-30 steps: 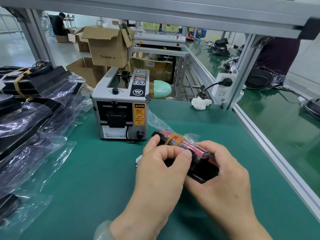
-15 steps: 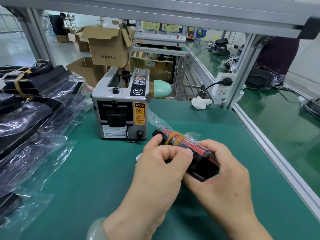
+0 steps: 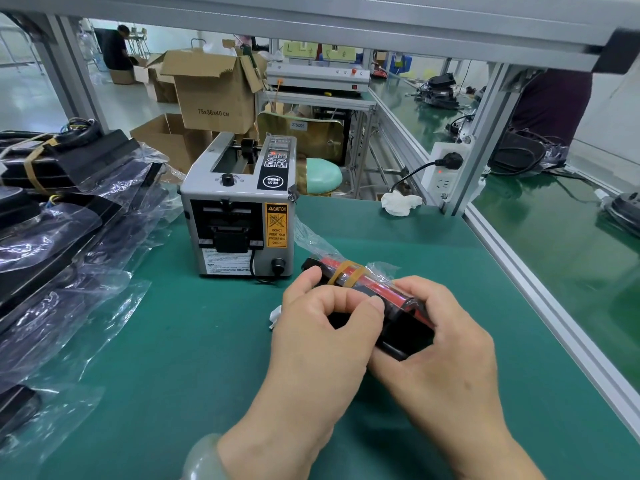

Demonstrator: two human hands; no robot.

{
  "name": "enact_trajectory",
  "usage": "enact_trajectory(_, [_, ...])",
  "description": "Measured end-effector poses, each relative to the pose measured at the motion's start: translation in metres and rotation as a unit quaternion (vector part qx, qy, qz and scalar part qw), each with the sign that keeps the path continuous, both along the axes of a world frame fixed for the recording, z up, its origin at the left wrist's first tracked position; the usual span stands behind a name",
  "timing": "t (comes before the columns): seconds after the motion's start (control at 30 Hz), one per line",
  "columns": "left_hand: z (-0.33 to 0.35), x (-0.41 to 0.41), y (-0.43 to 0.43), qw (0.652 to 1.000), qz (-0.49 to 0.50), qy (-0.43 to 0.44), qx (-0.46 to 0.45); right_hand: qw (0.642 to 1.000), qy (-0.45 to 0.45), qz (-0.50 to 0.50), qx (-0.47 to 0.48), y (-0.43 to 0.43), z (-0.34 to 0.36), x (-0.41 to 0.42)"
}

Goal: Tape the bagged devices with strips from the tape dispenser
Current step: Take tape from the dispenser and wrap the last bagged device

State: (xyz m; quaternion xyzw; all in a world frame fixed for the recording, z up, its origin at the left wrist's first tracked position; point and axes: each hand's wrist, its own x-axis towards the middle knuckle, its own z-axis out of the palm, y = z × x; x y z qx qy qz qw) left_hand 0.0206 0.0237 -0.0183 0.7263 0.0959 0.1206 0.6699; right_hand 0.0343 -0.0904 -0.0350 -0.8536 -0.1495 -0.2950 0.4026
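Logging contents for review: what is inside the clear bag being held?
A black-and-red device with tan bands around it shows through the bag. The left hand and right hand cover its near side, so the rest is hidden.

Crumpled tissue (image 3: 401, 203) beside socket strip (image 3: 445, 171); cardboard boxes (image 3: 214, 95) behind; mint-green seat (image 3: 323, 174), possibly stool.
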Motion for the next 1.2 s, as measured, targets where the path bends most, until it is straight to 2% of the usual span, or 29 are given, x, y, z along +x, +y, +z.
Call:
enact_trajectory(0.17, [-0.006, 0.005, 0.002, 1.0, 0.01, -0.006, -0.029, 1.0, 0.014, -0.007, 0.012, -0.001, -0.002, 0.001])
enact_trajectory(0.3, [-0.004, 0.01, 0.005, 0.987, 0.007, -0.007, -0.161, 1.0, 0.024, -0.008, 0.007, -0.003, -0.005, 0.002])
enact_trajectory(0.4, [-0.004, 0.013, 0.001, 0.994, 0.017, 0.008, -0.111, 1.0, 0.027, -0.002, 0.01, -0.003, -0.005, 0.002])
enact_trajectory(0.5, [-0.008, 0.016, -0.001, 0.991, 0.017, 0.021, -0.132, 0.998, 0.043, 0.014, 0.036, -0.004, -0.005, 0.003])
enact_trajectory(0.63, [-0.01, 0.019, 0.002, 0.994, 0.001, 0.005, -0.108, 0.996, 0.056, 0.022, 0.071, -0.006, -0.005, 0.003])
enact_trajectory(0.8, [0.0, 0.012, -0.004, 0.999, 0.013, 0.028, 0.025, 0.992, 0.069, 0.012, 0.109, 0.0, 0.001, 0.0])
enact_trajectory(0.9, [0.0, 0.009, -0.005, 0.991, -0.024, 0.027, 0.127, 0.99, 0.08, 0.021, 0.117, 0.0, 0.003, -0.001])
enact_trajectory(1.03, [0.007, 0.007, 0.005, 0.976, -0.045, -0.036, 0.209, 0.983, 0.091, 0.032, 0.154, -0.007, 0.003, 0.002])
enact_trajectory(1.1, [0.016, 0.013, 0.018, 0.965, -0.02, -0.111, 0.238, 0.984, 0.086, 0.031, 0.156, -0.01, 0.002, 0.004])
enact_trajectory(1.2, [0.033, 0.023, 0.032, 0.928, -0.074, -0.187, 0.315, 0.984, 0.088, 0.045, 0.15, -0.011, 0.004, 0.003])
